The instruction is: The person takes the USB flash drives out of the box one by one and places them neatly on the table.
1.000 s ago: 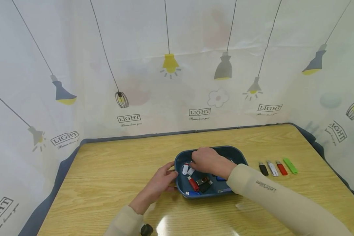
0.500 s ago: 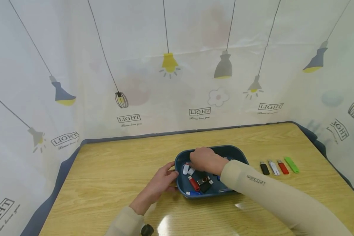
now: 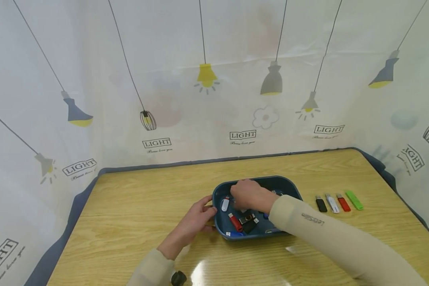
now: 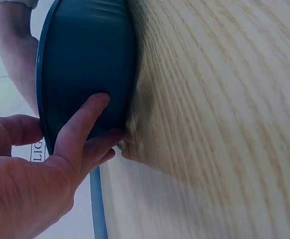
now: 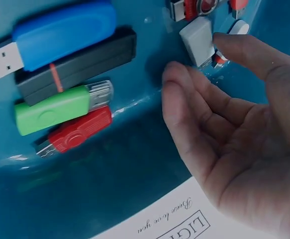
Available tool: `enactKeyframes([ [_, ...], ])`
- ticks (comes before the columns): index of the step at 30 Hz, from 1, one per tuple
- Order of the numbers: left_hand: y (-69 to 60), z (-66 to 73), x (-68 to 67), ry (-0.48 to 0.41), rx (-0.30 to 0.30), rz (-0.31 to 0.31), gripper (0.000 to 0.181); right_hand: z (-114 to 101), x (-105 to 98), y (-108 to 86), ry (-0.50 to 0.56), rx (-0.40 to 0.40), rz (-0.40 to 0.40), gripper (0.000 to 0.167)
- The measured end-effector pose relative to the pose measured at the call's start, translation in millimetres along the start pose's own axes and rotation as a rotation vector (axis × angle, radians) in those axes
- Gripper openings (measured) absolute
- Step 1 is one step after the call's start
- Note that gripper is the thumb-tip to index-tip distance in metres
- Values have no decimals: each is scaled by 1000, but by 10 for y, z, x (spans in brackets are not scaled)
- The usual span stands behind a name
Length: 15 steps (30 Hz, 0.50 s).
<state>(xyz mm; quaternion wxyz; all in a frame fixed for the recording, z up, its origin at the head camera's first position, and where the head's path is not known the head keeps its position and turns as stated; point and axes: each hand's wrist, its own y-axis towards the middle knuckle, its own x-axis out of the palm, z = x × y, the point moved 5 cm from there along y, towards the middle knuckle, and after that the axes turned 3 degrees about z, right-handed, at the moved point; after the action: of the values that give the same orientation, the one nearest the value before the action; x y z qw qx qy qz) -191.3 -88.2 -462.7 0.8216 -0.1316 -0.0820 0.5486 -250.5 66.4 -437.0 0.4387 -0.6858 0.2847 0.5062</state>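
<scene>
In the head view my left hand rests against the left end of a dark blue bin. Its fingers lie along the outer wall, a fingertip at the rim, as the left wrist view shows. My right hand reaches down inside the bin, palm hidden from above. From the right wrist view, its thumb lies at the edge of a whitish USB stick, with the curved fingers on the near side and a gap between them. Close by are a white USB stick with red and a red USB stick.
More USB sticks lie in the bin: blue, black, green and red. On the wooden table, right of the bin, a row holds black, white, red and green sticks.
The whitish stick that showed left of my right hand is now shifted right, partly under the hand. My left hand, the bin and the row on the table stay put.
</scene>
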Motion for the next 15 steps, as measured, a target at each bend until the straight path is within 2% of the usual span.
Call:
enactKeyframes([
  [7,-26,7,-4,21,-8,18,59,54,3,-36,17,-8,4,20],
  [15,-25,18,22,21,6,0,58,20,27,-32,39,-54,34,13],
])
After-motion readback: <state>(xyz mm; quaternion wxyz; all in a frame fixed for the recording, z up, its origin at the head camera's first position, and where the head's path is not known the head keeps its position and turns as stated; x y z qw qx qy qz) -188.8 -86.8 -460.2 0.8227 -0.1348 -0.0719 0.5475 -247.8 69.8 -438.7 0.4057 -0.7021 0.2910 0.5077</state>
